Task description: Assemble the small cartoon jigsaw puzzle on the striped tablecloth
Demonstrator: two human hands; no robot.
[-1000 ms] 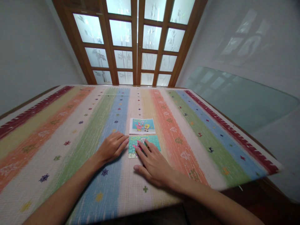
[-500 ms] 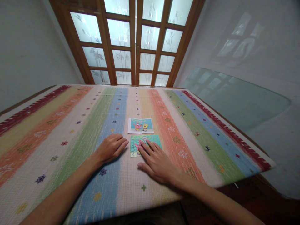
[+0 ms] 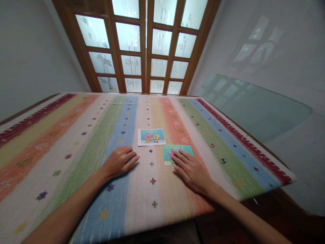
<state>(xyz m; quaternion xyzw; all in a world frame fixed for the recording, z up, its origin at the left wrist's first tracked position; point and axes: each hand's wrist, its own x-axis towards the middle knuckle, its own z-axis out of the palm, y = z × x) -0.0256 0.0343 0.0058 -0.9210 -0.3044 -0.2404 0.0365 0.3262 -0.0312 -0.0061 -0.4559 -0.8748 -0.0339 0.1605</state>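
1. My right hand (image 3: 193, 170) is lying flat with its fingers spread, pressing down on the near half of a small assembled jigsaw puzzle (image 3: 183, 149); it is clamping nothing, only resting on top.
2. The puzzle is lying flat on the orange stripe of the tablecloth, its far edge and its teal corners showing beyond my fingertips (image 3: 175, 154).
3. My left hand (image 3: 120, 163) is resting palm down on the blue stripe, fingers loosely together and gently curled, holding nothing and touching only the cloth.
4. My two hands are lying well apart, with a bare strip of pale cloth and a few small coloured crosses between them.
5. A printed cartoon picture card (image 3: 151, 136) is lying flat just beyond that gap, farther from me than both hands and a little nearer to my left one; neither hand is touching it.
6. The striped tablecloth (image 3: 76, 142) is spreading out under everything, and wooden-framed frosted glass doors (image 3: 144, 47) are standing past its far edge.
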